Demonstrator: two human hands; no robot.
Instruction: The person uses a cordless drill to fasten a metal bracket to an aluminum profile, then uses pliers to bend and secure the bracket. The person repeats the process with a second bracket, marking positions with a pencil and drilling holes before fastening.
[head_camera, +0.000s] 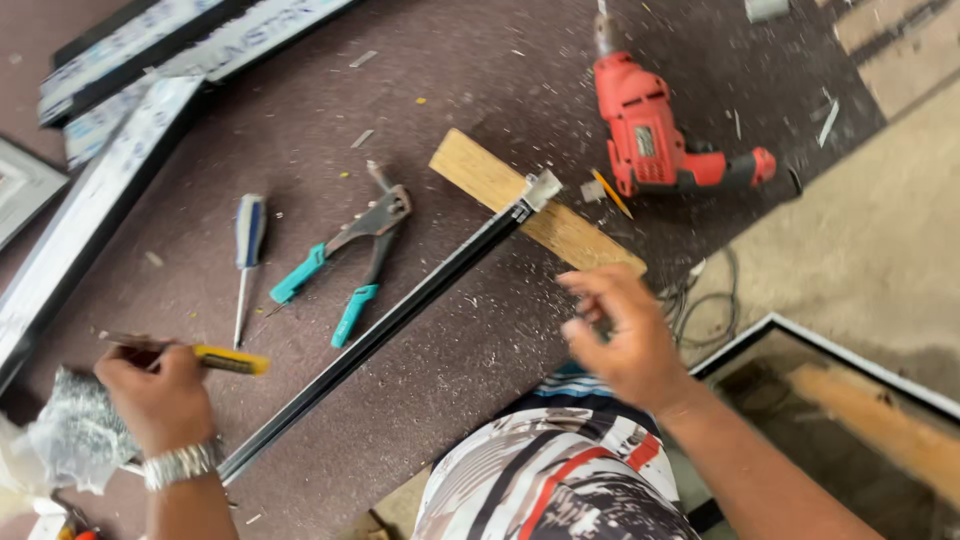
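A crinkled clear plastic bag of small grey metal pieces (75, 435) is lying just left of the left hand (160, 395). A small rectangular grey label (645, 140) is showing on the red drill's body, well above the right hand (625, 335).

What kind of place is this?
Likely a metal-frame workshop: a red drill, a rivet gun and a black rail lie on a bench strewn with shavings.

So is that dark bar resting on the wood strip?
Touching. The head view shows the bar's metal-tipped end lying across the wood strip, no gap visible.
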